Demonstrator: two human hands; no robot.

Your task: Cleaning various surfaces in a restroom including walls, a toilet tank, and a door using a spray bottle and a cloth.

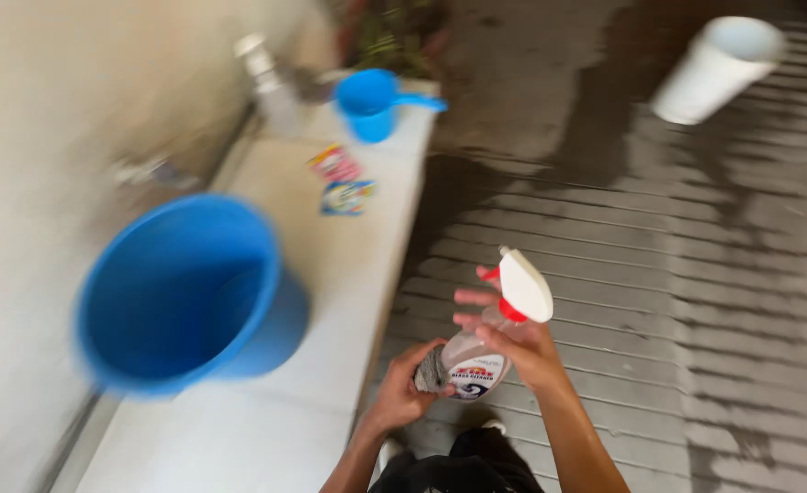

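Head view, blurred. Pale counter (367, 265) runs from 7 to 12 o'clock. Blue bucket (189, 292) stands on it at 9 o'clock. White bucket (718, 68) on wet ribbed floor (696, 274), 2 o'clock. Blue scoop (371, 102) at 12 o'clock, sachets (341, 181) just below. Spray bottle (481, 351) at 6 o'clock: left hand (408, 388) grasps its base, right hand (517, 342) wraps its neck.

Motion blur smeared the whole view — the blue bucket (189, 292), the small packets (341, 183) and the pale bottle (266, 82) by the wall lost their detail. The left hand (403, 388) hid the spray bottle (478, 361)'s base — both forearms ran off the bottom edge.
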